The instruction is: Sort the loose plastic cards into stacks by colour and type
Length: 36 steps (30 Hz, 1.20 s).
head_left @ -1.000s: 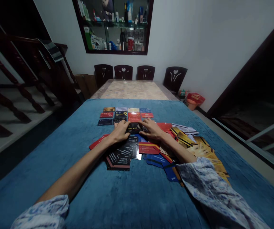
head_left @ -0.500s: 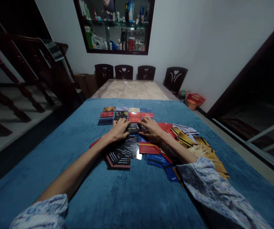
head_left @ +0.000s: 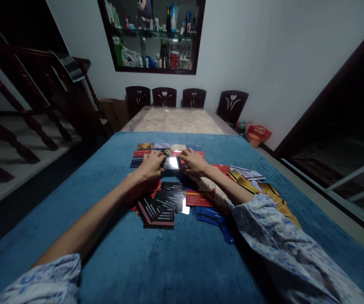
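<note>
A dark card (head_left: 171, 164) with a bright glare lies between my two hands, over the near part of a grid of cards. My left hand (head_left: 152, 165) pinches its left edge, and my right hand (head_left: 194, 164) grips its right edge. Beyond them lie a gold card (head_left: 145, 146), a pale card (head_left: 162, 145), a red card (head_left: 142, 153) and a black-and-yellow card (head_left: 166, 152). A navy card (head_left: 135, 163) sits left of my left hand. My hands hide part of the grid.
Fanned black cards (head_left: 164, 211) lie nearer me, beside a striped red card (head_left: 198, 198) and blue cards (head_left: 208, 214). Gold cards (head_left: 272, 193) spread at the right, partly under my sleeve. A blue cloth (head_left: 106, 236) covers the table's near part; chairs (head_left: 194, 97) stand beyond.
Both hands have moved forward and slightly left with the dark card, which now reflects a bright glare. More of the red cards near my left forearm shows.
</note>
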Motion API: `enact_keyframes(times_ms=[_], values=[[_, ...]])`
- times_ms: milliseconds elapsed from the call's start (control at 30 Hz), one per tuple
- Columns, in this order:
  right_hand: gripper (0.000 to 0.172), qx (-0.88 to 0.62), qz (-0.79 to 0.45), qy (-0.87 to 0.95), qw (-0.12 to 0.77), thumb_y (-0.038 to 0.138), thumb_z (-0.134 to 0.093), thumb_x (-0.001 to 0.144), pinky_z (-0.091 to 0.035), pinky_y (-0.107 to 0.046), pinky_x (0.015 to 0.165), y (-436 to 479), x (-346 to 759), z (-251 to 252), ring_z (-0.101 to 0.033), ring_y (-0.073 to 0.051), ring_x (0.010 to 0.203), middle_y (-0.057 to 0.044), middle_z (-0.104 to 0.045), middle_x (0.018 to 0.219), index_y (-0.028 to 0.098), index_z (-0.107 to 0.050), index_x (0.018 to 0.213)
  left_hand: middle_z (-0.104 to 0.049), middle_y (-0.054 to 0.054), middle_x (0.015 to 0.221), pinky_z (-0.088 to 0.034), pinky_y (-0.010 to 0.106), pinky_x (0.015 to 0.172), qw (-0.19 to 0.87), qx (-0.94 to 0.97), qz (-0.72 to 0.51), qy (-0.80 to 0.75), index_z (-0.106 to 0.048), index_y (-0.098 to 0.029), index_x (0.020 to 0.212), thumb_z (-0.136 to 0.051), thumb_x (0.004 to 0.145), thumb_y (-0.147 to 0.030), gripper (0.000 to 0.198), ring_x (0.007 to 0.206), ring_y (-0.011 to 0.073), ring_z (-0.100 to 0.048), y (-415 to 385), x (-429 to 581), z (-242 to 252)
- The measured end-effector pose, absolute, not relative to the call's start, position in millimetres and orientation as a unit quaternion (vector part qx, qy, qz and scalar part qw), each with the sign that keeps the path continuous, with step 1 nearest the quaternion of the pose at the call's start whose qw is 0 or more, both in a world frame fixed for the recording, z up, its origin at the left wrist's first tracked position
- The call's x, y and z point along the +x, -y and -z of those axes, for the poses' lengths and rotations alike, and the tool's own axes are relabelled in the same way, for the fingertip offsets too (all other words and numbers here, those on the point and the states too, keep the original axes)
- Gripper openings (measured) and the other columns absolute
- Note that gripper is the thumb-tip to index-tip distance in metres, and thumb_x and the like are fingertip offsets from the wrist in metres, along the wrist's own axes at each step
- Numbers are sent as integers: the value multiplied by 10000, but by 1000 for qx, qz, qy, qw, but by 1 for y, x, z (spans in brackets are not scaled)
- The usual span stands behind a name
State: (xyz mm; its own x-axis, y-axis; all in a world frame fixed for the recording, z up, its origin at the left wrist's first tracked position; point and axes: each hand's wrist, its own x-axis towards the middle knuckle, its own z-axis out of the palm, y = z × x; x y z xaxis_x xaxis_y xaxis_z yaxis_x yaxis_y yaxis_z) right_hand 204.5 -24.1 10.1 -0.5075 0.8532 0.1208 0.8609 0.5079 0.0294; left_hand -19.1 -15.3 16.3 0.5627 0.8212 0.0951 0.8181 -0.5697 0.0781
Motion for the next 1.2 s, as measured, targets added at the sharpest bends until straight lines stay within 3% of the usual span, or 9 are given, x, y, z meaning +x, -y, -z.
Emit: enact_keyframes(times_ms=[467, 667, 1200], values=[[454, -530, 44, 847, 17, 378, -643, 902, -480, -432, 909, -21, 172, -23, -459, -347, 1232, -183, -553, 1343, 200, -622, 1320, -510, 142, 1395, -391, 569, 1034, -8, 851, -56, -521, -572, -264, 1352, -589, 859, -226, 495, 1342, 375, -368, -34, -35, -15], [406, -535, 41, 844, 9, 368, -605, 920, -491, -431, 877, -43, 163, -21, -465, -350, 1228, -182, -566, 1344, 202, -640, 1289, -532, 139, 1372, -411, 546, 1005, -3, 844, -50, -533, -592, -249, 1322, -571, 838, -224, 484, 1293, 362, -414, -53, -37, -17], [469, -555, 33, 831, -20, 376, -646, 864, -508, -453, 871, -84, 150, -11, -485, -375, 1234, -184, -599, 1341, 232, -672, 1309, -596, 161, 1305, -436, 572, 996, -6, 833, -4, -554, -660, -214, 1269, -580, 736, -186, 539, 1280, 398, -452, -96, -33, -3]])
